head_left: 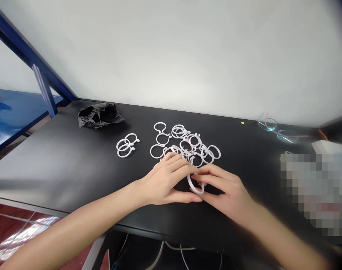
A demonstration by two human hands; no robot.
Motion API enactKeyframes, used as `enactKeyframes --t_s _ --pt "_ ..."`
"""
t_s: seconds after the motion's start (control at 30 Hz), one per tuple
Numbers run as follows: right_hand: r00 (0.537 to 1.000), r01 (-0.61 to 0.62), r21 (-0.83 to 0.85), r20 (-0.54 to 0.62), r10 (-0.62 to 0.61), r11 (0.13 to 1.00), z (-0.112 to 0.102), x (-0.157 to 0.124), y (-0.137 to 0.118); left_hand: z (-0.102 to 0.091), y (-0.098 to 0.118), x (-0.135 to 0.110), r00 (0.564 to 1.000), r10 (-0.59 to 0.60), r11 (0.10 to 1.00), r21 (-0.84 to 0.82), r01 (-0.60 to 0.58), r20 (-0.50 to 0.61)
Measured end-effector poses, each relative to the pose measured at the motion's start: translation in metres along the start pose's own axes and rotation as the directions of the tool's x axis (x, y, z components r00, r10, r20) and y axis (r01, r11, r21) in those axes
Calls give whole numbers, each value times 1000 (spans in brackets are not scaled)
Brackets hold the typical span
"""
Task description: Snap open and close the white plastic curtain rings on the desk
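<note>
A white plastic ring with a small clasp, like a curtain ring, stands tilted between my two hands over the near part of the table. My left hand curls round the ring's left side, fingertips at its top and thumb at its lower edge. My right hand pinches the clasp side with fingers and thumb. Just beyond my hands lies a loose pile of similar white rings, partly hidden by my left fingers. Farther left, a small group of these rings lies overlapping.
A crumpled, open black plastic bag lies at the back left of the black table. Eyeglasses rest at the back right, with a blurred-out item nearer. A white wall rises behind; blue framing borders the left.
</note>
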State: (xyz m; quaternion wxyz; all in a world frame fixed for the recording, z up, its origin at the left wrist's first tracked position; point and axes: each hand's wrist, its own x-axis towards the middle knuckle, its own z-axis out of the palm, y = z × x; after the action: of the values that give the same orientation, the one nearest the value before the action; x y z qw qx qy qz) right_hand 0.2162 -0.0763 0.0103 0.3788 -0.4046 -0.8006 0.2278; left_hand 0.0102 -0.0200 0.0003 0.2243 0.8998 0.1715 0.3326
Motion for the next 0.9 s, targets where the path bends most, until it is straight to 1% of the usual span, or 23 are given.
enactKeyframes --t_s 0.1,0.17,0.23,0.3,0.33,0.4,0.5,0.57,0.63,0.7,0.77,0.83,0.9 --pt "999 -45 89 -10 46 995 4 -2 -2 0 0 0 999 -34 994 -103 32 -16" --pt "989 -134 224 -30 145 965 4 -2 -2 -1 0 0 997 -54 984 -175 45 -46" --pt "959 -242 384 -43 279 891 1 -2 -4 -2 -1 -1 995 -58 974 -222 39 -78" --pt "924 -313 493 -41 381 812 -3 0 -6 -3 -1 -1 993 -53 971 -238 27 -105" --pt "912 -329 516 -43 407 791 -4 1 -7 -3 0 -2 992 -54 971 -239 26 -114" --pt "908 -324 509 -67 412 797 -5 2 -10 -3 1 -2 990 -71 970 -241 40 -124" --pt "925 -271 392 -146 350 879 -2 -1 -12 -4 3 0 988 -88 967 -250 53 -130" --pt "951 -179 266 -199 236 947 3 -5 -13 -3 5 2 990 -59 974 -226 29 -129" --pt "969 -63 156 -228 98 986 9 -8 -15 -1 6 3 992 -4 986 -163 -16 -125" --pt "973 28 86 -232 -8 996 14 -9 -18 3 5 3 989 53 996 -65 -62 -135" --pt "970 82 33 -233 -73 996 16 -10 -22 8 5 2 979 110 994 46 -104 -170" --pt "968 110 -26 -223 -113 994 17 -10 -25 12 5 1 966 162 982 126 -139 -200" --pt "969 121 -54 -210 -130 991 17 -10 -25 12 5 1 960 198 972 167 -167 -198"
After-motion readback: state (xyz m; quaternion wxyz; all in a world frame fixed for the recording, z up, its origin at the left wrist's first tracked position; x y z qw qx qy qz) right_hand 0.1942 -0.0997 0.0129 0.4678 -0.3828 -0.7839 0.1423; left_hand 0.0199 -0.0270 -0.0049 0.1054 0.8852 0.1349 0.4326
